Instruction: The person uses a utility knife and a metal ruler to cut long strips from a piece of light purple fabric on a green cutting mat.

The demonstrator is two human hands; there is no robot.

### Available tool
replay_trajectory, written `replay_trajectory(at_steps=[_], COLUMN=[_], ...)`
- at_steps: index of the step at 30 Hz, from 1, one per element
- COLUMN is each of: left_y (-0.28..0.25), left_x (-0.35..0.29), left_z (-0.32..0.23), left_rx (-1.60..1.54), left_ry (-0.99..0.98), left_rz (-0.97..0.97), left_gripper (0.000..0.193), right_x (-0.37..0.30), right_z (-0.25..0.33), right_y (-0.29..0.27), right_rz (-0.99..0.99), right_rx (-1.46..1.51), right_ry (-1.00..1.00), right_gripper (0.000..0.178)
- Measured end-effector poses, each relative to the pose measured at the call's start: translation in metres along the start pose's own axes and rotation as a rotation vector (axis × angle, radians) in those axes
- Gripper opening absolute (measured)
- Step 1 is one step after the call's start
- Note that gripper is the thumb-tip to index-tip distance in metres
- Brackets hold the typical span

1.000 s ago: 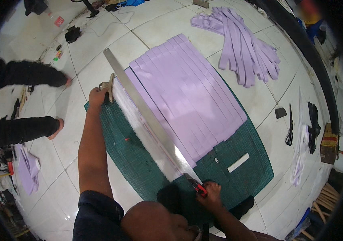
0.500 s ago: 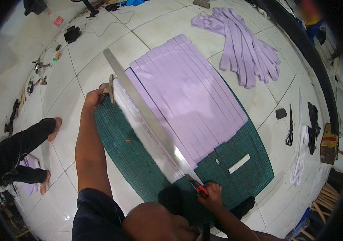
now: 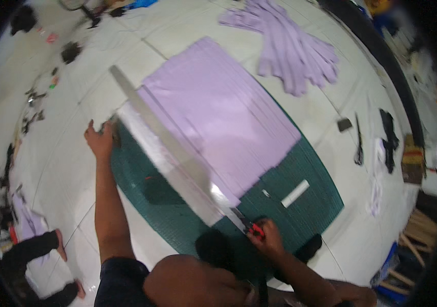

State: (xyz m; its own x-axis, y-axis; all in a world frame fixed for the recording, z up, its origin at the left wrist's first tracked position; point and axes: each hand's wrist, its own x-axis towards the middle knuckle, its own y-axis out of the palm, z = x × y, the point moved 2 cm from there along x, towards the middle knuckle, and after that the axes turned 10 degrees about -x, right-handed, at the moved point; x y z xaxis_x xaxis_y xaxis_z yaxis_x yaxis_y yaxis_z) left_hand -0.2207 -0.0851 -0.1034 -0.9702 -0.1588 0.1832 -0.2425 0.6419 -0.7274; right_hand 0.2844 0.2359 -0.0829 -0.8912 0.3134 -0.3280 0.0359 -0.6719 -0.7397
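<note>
My left hand [image 3: 99, 141] is beside the far left edge of the green cutting mat [image 3: 152, 192]. Its fingers look spread, though motion blurs them. A brownish-grey tool [image 3: 116, 134], its kind unclear, is right by the fingertips. In my right hand [image 3: 269, 239] is a red and black utility knife [image 3: 256, 231], held at the near end of a long metal straightedge [image 3: 167, 135]. The straightedge lies diagonally between a white fabric strip [image 3: 152, 153] and a broad lilac sheet of overlapping strips [image 3: 218, 107]. Blur hides the blade's exact contact.
Lilac strips [image 3: 295, 48] lie heaped on the tiled floor. On the right are scissors [image 3: 358, 143], a dark square piece [image 3: 344, 124] and a black bundle [image 3: 388, 138]. A small white bar [image 3: 295, 193] rests on the mat. Another person's legs [image 3: 37, 250] are at lower left.
My left hand has loosened from the brownish-grey tool, and its fingers have spread. My right hand still grips the utility knife. The view has shifted, and the other person's legs have moved.
</note>
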Motion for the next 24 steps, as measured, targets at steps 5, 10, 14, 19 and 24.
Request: replay_trajectory(at_steps=[5, 10, 14, 19, 24], left_y=[0.007, 0.025, 0.019, 0.030, 0.034], left_x=[-0.101, -0.221, -0.268, -0.290, -0.295], left_z=[-0.062, -0.114, -0.109, -0.093, -0.078], left_rx=[-0.037, -0.032, 0.029, -0.036, -0.032], left_ry=[0.480, 0.644, 0.619, 0.602, 0.612], left_rz=[0.336, 0.548, 0.631, 0.634, 0.580], left_gripper=[0.072, 0.076, 0.079, 0.084, 0.084], right_x=[0.048, 0.067, 0.067, 0.068, 0.064], right_z=[-0.017, -0.089, -0.092, -0.101, -0.093], right_y=[-0.056, -0.106, -0.093, -0.081, -0.076], right_rz=[-0.286, -0.545, -0.537, -0.462, -0.407], right_rx=[0.171, -0.064, 0.014, 0.237, 0.382], right_ry=[0.318, 0.543, 0.479, 0.532, 0.499], right_gripper=[0.028, 0.040, 0.051, 0.055, 0.049])
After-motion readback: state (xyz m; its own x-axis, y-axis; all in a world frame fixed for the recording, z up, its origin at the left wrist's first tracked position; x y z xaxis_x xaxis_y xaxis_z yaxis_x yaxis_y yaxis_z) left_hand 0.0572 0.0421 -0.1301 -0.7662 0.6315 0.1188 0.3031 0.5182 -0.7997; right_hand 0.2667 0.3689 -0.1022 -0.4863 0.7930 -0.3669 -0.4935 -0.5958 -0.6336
